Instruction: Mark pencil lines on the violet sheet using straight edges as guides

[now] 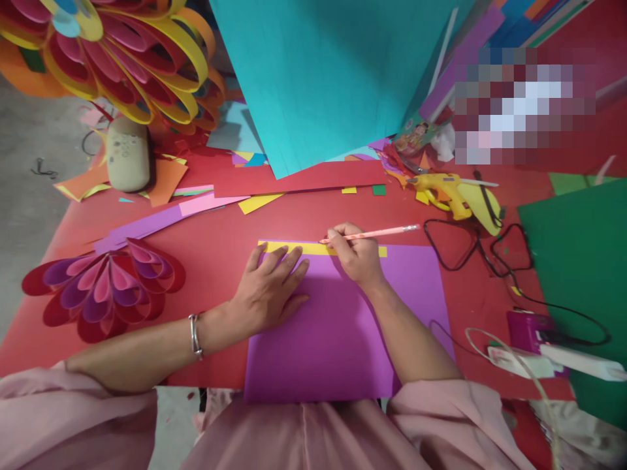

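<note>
A flat red tabletop (pixel 210 274) formed the work surface. On it, a rectangular purple paper sheet (pixel 313 352) lay beneath both hands, its near edge toward the person. A narrow yellow paper strip (pixel 314 249) lay along the sheet's far edge, under the left fingertips and just beside the right hand's fingers.

Count at the work position: one sheet, one strip, one slim pink pencil (pixel 392 232). The left hand (pixel 268 284) was open, palm down, fingers slightly spread; its fingertips pressed the strip's left portion and it gripped nothing. The right hand (pixel 357 258) was closed around the pencil near the point, which met the strip's far edge; the eraser end pointed right.

Count of surrounding items: two looped-paper flowers, one pink, purple and red (pixel 100 284), one larger, mainly yellow, red and orange (pixel 132 65); one yellow plastic glue gun (pixel 445 190); one beige rounded case (pixel 128 155); one large teal panel (pixel 323 78).
</note>
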`<state>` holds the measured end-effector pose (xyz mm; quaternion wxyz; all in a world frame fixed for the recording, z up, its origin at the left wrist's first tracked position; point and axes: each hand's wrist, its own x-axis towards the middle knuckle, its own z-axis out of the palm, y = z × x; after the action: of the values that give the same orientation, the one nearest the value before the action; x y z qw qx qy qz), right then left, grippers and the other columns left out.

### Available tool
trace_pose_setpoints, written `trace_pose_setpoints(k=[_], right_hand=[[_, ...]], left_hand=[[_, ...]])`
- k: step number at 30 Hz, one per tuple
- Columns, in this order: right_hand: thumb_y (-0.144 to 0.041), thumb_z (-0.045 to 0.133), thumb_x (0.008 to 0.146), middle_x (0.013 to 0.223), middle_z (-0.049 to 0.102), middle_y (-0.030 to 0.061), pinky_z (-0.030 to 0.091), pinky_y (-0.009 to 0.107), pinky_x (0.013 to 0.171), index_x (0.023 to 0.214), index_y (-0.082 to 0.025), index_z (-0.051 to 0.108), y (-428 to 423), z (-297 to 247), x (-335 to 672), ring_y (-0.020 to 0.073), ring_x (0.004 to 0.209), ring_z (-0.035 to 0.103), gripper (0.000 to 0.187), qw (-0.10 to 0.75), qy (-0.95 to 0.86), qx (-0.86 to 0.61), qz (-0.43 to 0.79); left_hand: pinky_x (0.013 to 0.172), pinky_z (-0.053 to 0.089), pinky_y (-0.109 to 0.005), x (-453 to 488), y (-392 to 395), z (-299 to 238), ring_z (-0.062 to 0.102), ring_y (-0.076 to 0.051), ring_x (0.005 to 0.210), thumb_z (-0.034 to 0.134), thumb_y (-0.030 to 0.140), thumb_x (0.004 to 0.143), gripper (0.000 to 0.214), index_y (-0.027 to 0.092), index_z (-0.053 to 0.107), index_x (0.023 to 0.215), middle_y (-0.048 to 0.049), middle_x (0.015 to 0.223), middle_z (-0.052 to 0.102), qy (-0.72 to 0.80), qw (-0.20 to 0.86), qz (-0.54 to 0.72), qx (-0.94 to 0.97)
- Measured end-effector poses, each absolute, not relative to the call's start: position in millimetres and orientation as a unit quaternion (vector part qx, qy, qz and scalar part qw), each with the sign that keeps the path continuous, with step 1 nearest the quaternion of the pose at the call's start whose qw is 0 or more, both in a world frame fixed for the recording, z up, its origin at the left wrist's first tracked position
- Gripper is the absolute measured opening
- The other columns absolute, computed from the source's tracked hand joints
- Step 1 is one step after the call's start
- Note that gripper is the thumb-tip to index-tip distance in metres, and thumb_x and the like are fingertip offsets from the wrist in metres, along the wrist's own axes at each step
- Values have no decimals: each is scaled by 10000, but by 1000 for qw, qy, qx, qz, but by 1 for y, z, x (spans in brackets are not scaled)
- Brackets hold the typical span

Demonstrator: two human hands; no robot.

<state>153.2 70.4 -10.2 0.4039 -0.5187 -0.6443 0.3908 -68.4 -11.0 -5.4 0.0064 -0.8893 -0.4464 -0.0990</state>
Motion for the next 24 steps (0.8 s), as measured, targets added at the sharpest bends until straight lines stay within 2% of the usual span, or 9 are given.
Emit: trace_pose_setpoints(k=[11,17,24], right_hand=[[-415,607,964,678,722,6,530,305,667,744,-241,650,70,-10,154,190,711,722,284,408,-622,-522,418],[-414,603,970,720,739,13,524,305,667,750,-243,659,71,-9,153,183,707,706,284,402,-637,-527,394],[-461,634,933,605,643,-27,536,262,580,744,-247,616,76,-17,153,157,610,683,286,457,-521,-524,495]], left_hand=[[1198,309,-623,-69,-11,-6,581,-374,1333,632,496,993,525,197,627,1425,-144,1504,632,-447,-4,-105,-888],[1175,319,-642,-68,-11,-6,577,-388,1318,601,497,1011,532,163,633,1423,-164,1494,636,-441,2,-109,-891],[1188,306,-640,-71,-10,-7,571,-391,1325,622,480,1002,540,182,622,1453,-161,1515,620,-436,-9,-116,-892]])
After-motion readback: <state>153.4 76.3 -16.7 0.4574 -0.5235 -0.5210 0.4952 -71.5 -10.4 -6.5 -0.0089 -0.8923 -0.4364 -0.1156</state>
